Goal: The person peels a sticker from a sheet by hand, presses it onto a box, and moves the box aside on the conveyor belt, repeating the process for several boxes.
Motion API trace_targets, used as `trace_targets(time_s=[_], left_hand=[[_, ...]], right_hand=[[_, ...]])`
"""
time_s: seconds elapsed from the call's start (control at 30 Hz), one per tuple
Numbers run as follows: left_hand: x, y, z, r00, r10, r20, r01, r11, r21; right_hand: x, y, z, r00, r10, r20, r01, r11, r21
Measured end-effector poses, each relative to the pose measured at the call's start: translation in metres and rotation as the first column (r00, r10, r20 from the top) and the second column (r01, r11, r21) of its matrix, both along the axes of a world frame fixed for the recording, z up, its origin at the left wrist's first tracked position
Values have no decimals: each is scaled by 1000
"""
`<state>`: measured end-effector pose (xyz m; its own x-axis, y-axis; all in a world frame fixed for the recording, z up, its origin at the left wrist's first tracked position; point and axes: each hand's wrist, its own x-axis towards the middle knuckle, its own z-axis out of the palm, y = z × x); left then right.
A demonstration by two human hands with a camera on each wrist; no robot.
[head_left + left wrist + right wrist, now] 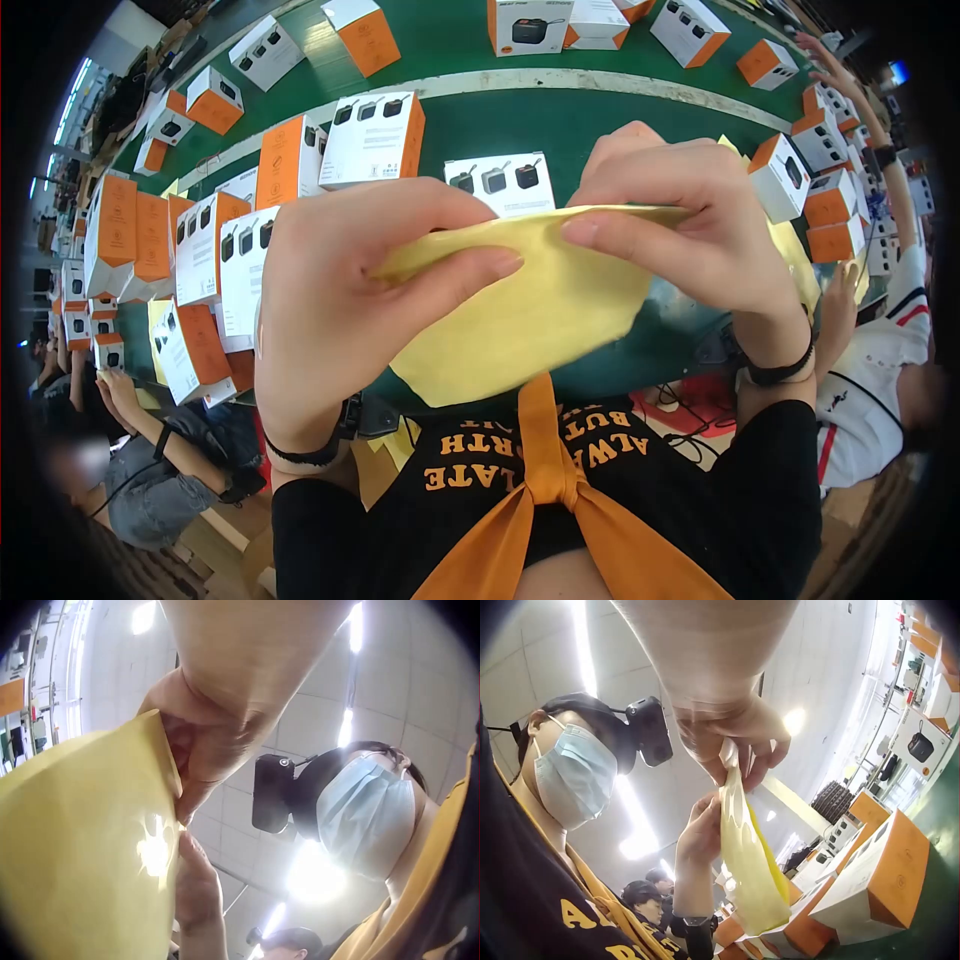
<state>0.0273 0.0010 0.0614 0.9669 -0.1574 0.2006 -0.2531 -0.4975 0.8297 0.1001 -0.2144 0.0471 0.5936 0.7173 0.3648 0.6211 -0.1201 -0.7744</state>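
A yellow sheet or bag [530, 300] hangs between the two hands above the green table, in front of the person's chest. The left hand [350, 290] pinches its upper left edge between thumb and curled fingers. On the other side the right hand [680, 215] pinches the top edge, thumb in front. In the left wrist view the yellow material [90, 840] fills the lower left, held by the left hand [217, 720]. From the right wrist, the material [750, 862] dangles in folds below the right hand [731, 739]. Both thumbs lie near each other along the edge.
White and orange boxes with speaker pictures stand on the green table [455, 125]: a group at the left, one box [500, 183] just behind the hands, several at the back and right. Other people work at both sides. More yellow material [795, 265] lies at the right.
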Motion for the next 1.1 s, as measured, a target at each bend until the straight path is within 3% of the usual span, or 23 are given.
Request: trace_targets(time_s=[0.07,0.1,0.17,0.23,0.3,0.37,0.4,0.5,0.57,0.63,0.73,0.83,1.0,1.07,1.1], left_hand=[[-3,-1,2,998,11,-58,-14,999,-49],[-4,-1,1,998,14,-60,-17,999,-48],[-3,-1,-3,995,-39,89,36,999,36],[-5,-6,3,996,-42,78,35,996,86],[-7,-7,3,997,-47,65,38,990,138],[-6,-3,-1,995,24,100,-21,999,-26],[-3,-2,-1,995,25,96,-22,999,-27],[-2,1,-2,983,-69,169,53,993,102],[-5,-3,2,999,39,-35,-40,998,-43],[-3,-5,1,999,29,-45,-32,997,-66],[-1,-7,0,996,30,-83,-40,993,-112],[-1,-9,1,988,59,-141,-80,985,-150],[2,-11,-1,977,87,-194,-117,981,-154],[10,-7,-14,999,-34,37,37,997,-73],[15,-6,-22,999,-31,32,34,997,-70]], right_hand=[[-1,-4,2,1000,-2,-12,3,1000,12],[-1,-7,2,996,2,88,2,999,-46],[-3,-5,8,983,15,182,4,995,-104],[-14,6,14,848,-118,517,200,974,-105],[-14,4,14,854,-45,519,126,985,-121],[-13,2,15,903,-16,429,99,980,-171],[-11,2,15,905,-15,426,97,980,-173],[-11,6,10,821,8,571,122,974,-189],[-19,13,14,694,-170,700,302,951,-69],[-19,10,2,655,-132,744,261,963,-59],[-28,12,-12,519,-207,829,294,954,54],[-35,14,-20,511,-279,813,311,942,128],[-32,6,-21,528,-198,826,306,951,32],[-29,7,-22,533,-192,824,307,951,24],[-29,7,-22,538,-193,820,304,952,25]])
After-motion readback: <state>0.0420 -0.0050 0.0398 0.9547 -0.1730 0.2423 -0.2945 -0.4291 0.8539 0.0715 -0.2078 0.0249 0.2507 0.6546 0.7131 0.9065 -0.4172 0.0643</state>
